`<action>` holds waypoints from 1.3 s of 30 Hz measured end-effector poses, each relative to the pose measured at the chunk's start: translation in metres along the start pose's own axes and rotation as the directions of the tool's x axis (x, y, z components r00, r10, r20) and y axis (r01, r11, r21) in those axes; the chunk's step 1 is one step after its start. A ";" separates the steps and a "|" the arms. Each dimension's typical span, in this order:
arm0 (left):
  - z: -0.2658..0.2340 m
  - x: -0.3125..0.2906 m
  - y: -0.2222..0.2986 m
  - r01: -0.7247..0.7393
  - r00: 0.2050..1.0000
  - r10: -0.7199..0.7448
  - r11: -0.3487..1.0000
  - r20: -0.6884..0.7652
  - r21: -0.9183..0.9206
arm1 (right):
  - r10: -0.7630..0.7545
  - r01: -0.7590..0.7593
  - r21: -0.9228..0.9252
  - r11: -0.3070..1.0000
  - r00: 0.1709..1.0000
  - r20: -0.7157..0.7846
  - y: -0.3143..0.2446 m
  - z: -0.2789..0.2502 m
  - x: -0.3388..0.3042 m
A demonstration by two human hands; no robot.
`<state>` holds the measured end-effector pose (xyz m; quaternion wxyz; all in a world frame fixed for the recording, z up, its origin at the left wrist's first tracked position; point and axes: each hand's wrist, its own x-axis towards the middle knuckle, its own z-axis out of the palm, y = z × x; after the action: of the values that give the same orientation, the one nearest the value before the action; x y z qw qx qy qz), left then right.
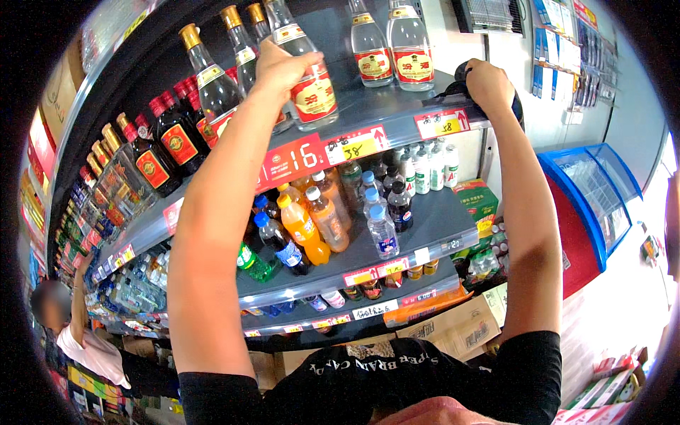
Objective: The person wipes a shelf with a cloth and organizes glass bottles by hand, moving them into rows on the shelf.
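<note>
My left hand (280,69) is closed around a clear glass liquor bottle (314,92) with a red and cream label, upright on the upper shelf (382,106). Its thumb lies across the bottle's near side; the other fingers are partly hidden. Close by on the left stand more clear bottles (216,88) with gold caps. At the shelf's right end my right hand (489,83) is closed on a crumpled black cloth (459,86), partly hidden by the hand. Two similar clear bottles (411,53) stand between my hands, farther back.
Dark red-capped bottles (177,138) fill the shelf to the left. Soft drink bottles (304,227) crowd the shelf below, behind a price rail (358,145). A blue-rimmed freezer (598,198) is at right. Another person (88,347) reaches toward shelves at far left.
</note>
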<state>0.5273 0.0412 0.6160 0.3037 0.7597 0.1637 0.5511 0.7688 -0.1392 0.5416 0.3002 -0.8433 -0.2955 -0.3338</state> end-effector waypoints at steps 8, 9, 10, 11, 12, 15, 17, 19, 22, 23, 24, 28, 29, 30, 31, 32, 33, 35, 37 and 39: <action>0.084 0.028 -0.009 -0.043 0.999 0.047 0.991 -0.022 0.126 | -0.085 0.075 -0.123 0.990 0.994 -0.074 -0.004 0.002 -0.009; 0.090 0.032 -0.011 -0.025 1.000 0.025 0.994 0.005 0.105 | -0.096 0.087 -0.125 0.988 0.993 -0.069 -0.004 0.003 -0.011; 0.096 0.035 -0.013 -0.016 1.000 0.016 0.996 0.001 0.089 | -0.104 0.093 -0.129 0.987 0.992 -0.074 -0.004 0.004 -0.011; 0.102 0.038 -0.016 -0.006 1.000 0.006 0.997 -0.002 0.074 | -0.111 0.100 -0.133 0.986 0.991 -0.079 -0.004 0.005 -0.011; 0.106 0.043 -0.019 0.001 1.000 -0.001 0.998 -0.006 0.060 | -0.118 0.106 -0.135 0.985 0.989 -0.085 -0.005 0.005 -0.011; 0.113 0.052 -0.028 -0.029 0.999 0.031 0.994 -0.021 0.108 | -0.128 0.118 -0.093 0.989 0.985 -0.114 -0.004 0.007 -0.012; 0.117 0.055 -0.030 -0.033 0.999 0.033 0.997 0.004 0.068 | -0.136 0.122 -0.101 0.987 0.980 -0.146 -0.002 0.008 -0.012; 0.119 0.054 -0.032 -0.020 0.999 0.020 1.000 0.045 -0.003 | -0.144 0.129 -0.100 0.987 0.976 -0.161 -0.001 0.009 -0.013; 0.123 0.048 -0.025 -0.038 0.991 0.059 0.985 0.119 -0.167 | -0.137 0.122 -0.104 0.987 0.978 -0.159 0.004 0.009 -0.012; 0.126 0.045 -0.022 -0.017 0.989 0.045 0.981 0.142 -0.191 | -0.128 0.111 -0.114 0.987 0.980 -0.151 0.006 0.008 -0.011; 0.120 0.050 -0.027 -0.040 0.987 0.069 0.980 0.146 -0.197 | -0.130 0.116 -0.104 0.988 0.981 -0.144 0.000 0.007 -0.013; 0.112 0.063 -0.044 -0.059 0.972 0.106 0.974 0.212 -0.217 | -0.133 0.119 -0.101 0.988 0.979 -0.155 -0.005 0.010 -0.013; 0.114 0.062 -0.043 -0.050 0.974 0.093 0.978 0.206 -0.205 | -0.137 0.119 -0.117 0.986 0.977 -0.161 -0.002 0.011 -0.013; 0.118 0.060 -0.041 -0.043 0.976 0.084 0.979 0.199 -0.197 | -0.141 0.118 -0.138 0.983 0.975 -0.171 0.002 0.010 -0.012; 0.122 0.056 -0.036 -0.033 0.978 0.072 0.981 0.196 -0.193 | -0.147 0.121 -0.165 0.979 0.977 -0.154 0.005 0.008 -0.012; 0.125 0.051 -0.031 -0.033 0.971 0.084 0.974 0.224 -0.222 | -0.132 0.110 -0.166 0.980 0.983 -0.126 0.007 0.007 -0.011; 0.117 0.057 -0.041 -0.085 0.977 0.111 0.986 0.184 -0.140 | -0.145 0.126 -0.157 0.979 0.983 -0.112 -0.001 0.004 -0.013; 0.101 0.065 -0.056 -0.154 0.974 0.147 0.988 0.170 0.029 | -0.165 0.152 -0.140 0.978 0.982 -0.089 -0.012 0.005 -0.014; 0.099 0.061 -0.046 -0.292 0.955 0.297 0.915 0.025 0.280 | -0.157 0.143 -0.164 0.976 0.984 -0.078 -0.004 0.009 -0.010; 0.087 0.061 -0.031 -0.401 0.879 0.471 0.819 -0.081 0.411 | -0.145 0.132 -0.177 0.975 0.988 -0.062 0.002 0.007 -0.007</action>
<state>0.6324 0.0759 0.6230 -0.0007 0.7686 0.1157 0.6292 0.7691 -0.1375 0.5315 0.2131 -0.8304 -0.3119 -0.4095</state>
